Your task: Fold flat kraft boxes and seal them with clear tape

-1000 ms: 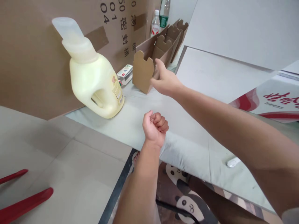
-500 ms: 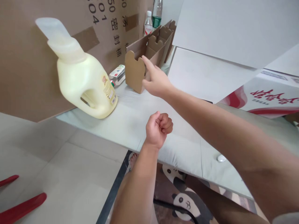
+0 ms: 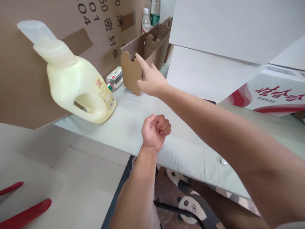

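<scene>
My left hand [image 3: 156, 132] is curled into a fist above the pale table cover, palm side up, with nothing showing in it. My right hand [image 3: 151, 78] reaches out to the near end of a brown cardboard divider box [image 3: 130, 71]. Its index finger is stretched and its thumb stands apart. The fingertips overlap the box's notched end panel, and whether they touch it I cannot tell. Left of the box stands a pale yellow detergent jug [image 3: 81, 87] with a translucent cap and a handle hole.
A small clear bottle [image 3: 114, 78] lies between jug and box. Two upright bottles, one red-labelled [image 3: 145, 23] and one green-labelled [image 3: 155, 16], stand behind. A large carton [image 3: 35, 79] rises at left, white panels [image 3: 226, 28] and a red-white box [image 3: 274, 92] at right.
The view has shifted slightly, so table items sit a little further left. My right hand stays by the box with its index finger extended. My left hand remains a fist.
</scene>
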Motion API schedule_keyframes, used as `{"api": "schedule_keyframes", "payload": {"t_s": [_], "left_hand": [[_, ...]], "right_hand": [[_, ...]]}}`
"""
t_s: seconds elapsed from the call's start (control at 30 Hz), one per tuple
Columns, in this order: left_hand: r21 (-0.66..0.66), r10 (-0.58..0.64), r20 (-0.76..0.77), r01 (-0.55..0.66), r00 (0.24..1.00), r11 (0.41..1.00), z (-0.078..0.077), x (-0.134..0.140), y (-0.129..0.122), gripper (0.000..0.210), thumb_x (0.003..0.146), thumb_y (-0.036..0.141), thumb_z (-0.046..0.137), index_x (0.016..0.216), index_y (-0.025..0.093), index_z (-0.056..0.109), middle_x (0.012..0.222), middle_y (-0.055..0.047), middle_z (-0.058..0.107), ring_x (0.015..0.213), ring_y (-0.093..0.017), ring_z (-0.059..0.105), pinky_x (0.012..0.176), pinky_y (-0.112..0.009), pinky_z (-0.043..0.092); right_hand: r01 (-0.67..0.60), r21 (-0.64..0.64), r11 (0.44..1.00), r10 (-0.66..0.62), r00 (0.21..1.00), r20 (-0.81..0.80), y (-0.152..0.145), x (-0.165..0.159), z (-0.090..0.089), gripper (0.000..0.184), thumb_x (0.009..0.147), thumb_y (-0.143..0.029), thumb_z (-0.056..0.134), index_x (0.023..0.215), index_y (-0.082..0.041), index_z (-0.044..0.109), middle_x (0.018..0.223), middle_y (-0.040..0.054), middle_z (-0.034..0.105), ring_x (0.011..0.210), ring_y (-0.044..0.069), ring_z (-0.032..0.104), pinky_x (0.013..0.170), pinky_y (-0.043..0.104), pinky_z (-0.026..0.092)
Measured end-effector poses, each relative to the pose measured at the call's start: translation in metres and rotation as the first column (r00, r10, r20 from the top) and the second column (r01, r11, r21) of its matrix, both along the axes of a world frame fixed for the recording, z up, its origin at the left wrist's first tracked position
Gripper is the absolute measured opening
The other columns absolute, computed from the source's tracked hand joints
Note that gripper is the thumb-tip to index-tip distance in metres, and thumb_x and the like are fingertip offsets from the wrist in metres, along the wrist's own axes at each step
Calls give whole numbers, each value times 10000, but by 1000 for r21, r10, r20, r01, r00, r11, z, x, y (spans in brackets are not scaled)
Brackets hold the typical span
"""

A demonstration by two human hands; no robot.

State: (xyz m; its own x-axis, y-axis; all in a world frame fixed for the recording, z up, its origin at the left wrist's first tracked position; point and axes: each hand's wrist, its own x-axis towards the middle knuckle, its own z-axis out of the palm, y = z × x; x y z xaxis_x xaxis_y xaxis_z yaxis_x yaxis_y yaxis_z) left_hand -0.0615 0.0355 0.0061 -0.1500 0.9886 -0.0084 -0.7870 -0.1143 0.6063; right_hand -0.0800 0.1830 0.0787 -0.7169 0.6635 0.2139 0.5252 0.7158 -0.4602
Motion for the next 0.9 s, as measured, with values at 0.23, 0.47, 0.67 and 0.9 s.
{"api": "schedule_keyframes", "payload": {"t_s": [0.23, 0.47, 0.67, 0.9], "left_hand": [[-9, -15, -18, 15, 1000, 1000, -1, 0, 0, 446, 803, 433, 509, 514, 203, 260, 498, 64, 152, 425, -58, 170, 451, -230, 143], [-22, 11, 13, -11, 1000, 1000, 1, -4, -2, 426, 815, 407, 486, 514, 202, 266, 498, 60, 161, 422, -63, 182, 444, -223, 162], [-39, 24, 28, -23, 999, 999, 1, -2, -1, 421, 822, 396, 479, 512, 200, 272, 500, 60, 162, 421, -62, 184, 439, -216, 167], [-89, 160, 43, -155, 986, 984, 1, -6, -2, 434, 841, 405, 471, 521, 206, 255, 503, 61, 163, 414, -67, 185, 420, -221, 181]], "right_hand": [[183, -53, 982, -179, 982, 64, 18, -7, -6, 879, 809, -280, 504, 1585, -99, 134, 1621, 195, 295, 1421, 382, 420, 1095, 578, 436], [89, 25, 996, -90, 995, 50, 10, 6, -10, 862, 778, -244, 497, 1581, -271, 185, 1577, 142, 368, 1344, 417, 486, 1030, 655, 444], [153, 66, 986, -161, 975, 151, -6, 0, 0, 630, 821, -241, 500, 1434, -163, 380, 1392, 214, 535, 1199, 404, 581, 974, 606, 481], [193, 143, 971, -203, 978, 57, 13, 44, -21, 353, 864, -316, 481, 1182, -167, 517, 1150, 194, 673, 1108, 396, 608, 940, 598, 467]]}}
